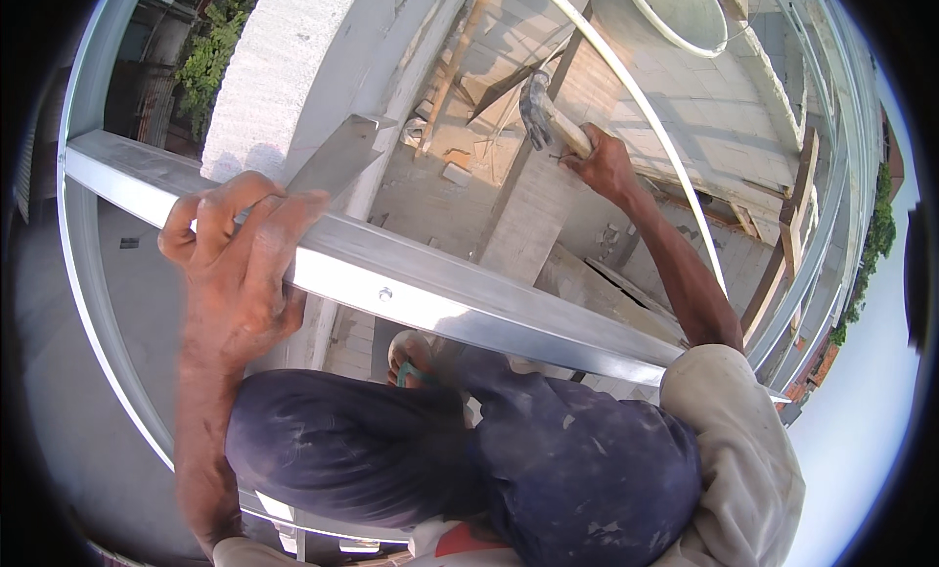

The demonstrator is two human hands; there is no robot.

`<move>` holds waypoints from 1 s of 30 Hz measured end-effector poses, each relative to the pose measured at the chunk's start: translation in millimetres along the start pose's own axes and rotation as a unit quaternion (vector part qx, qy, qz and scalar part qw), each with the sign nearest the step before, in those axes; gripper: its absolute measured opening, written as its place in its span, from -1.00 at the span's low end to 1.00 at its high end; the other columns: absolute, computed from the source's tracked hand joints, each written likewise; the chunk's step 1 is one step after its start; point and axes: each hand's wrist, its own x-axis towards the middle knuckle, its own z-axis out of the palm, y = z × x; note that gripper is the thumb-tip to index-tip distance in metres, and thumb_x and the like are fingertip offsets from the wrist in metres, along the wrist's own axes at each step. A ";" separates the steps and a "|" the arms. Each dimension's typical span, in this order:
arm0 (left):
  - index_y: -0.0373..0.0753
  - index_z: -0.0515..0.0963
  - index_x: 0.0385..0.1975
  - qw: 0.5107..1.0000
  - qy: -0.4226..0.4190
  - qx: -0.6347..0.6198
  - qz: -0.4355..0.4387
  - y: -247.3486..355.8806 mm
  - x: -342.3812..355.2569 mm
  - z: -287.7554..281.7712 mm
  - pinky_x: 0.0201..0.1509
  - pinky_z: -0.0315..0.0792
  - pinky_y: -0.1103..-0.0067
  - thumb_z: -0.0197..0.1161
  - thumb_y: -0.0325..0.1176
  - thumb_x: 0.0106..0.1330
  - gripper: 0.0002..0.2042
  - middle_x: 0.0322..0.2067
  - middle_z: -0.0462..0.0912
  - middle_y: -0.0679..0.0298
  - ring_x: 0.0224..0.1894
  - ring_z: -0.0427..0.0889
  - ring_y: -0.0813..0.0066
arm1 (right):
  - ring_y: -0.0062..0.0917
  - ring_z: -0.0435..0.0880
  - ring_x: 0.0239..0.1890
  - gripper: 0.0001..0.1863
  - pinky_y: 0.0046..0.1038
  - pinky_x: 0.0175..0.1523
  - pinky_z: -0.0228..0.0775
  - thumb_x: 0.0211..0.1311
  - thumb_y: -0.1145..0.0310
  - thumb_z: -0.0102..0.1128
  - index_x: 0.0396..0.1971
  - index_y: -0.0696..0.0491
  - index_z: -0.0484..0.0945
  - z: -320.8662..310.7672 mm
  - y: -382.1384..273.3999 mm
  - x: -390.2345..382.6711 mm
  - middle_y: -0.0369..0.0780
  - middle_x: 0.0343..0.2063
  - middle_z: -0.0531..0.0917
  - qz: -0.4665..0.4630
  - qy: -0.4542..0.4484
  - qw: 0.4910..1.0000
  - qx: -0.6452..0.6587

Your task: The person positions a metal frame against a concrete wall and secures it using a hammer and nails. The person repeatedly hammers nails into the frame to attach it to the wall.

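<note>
My left hand (240, 259) is wrapped over a shiny galvanized metal beam (479, 308) that runs across in front of me. Beside its fingers a shorter grey metal piece (342, 161) juts away from the beam; whether my fingers also touch it I cannot tell. Out to the right, beyond the beam, my right hand (604, 164) grips a claw hammer (565, 127) by its light handle. The hammer's head points away from me, raised and apart from the beam. One bolt or screw head (385, 294) shows on the beam's near face.
Below lies a drop to a floor with debris (455, 166). A plank (538, 210) spans the gap. A rough white block wall top (274, 68) rises at left, with a curved metal frame (88, 264). A white pipe (646, 112) and a pale bucket (675, 14) are at right.
</note>
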 end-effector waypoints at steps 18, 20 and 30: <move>-0.05 0.55 0.18 0.996 -0.039 -0.074 0.027 3.2 6.6 -24.4 0.30 0.01 0.26 0.52 0.19 -0.03 -0.24 0.02 0.67 0.27 0.17 0.50 0.22 | -0.67 0.67 -0.37 -0.76 -0.59 -0.41 0.47 0.24 0.43 0.36 -0.17 0.11 0.50 -7.9 -93.0 -62.2 -0.30 -0.35 0.68 0.047 -0.156 0.925 0.343; -0.08 0.57 0.15 0.997 -0.028 -0.065 0.028 5.7 6.6 -34.3 0.30 0.08 0.25 0.52 0.18 0.00 -0.28 0.04 0.67 0.25 0.18 0.51 0.19 | -0.67 0.68 -0.38 -0.74 -0.60 -0.44 0.46 0.25 0.43 0.36 -0.14 0.12 0.48 -1.3 -102.6 -66.0 -0.30 -0.35 0.67 0.041 -0.173 0.916 0.360; -0.29 0.64 -0.14 0.819 0.022 -0.483 -0.309 129.4 -36.0 -79.6 -0.03 0.51 0.43 0.28 -0.47 0.43 -0.90 -0.16 0.72 0.12 -0.12 0.66 0.32 | -0.66 0.69 -0.41 -0.68 -0.61 -0.47 0.49 0.23 0.50 0.42 -0.16 0.09 0.41 22.8 -142.1 -86.5 -0.27 -0.36 0.69 0.007 -0.212 0.873 0.438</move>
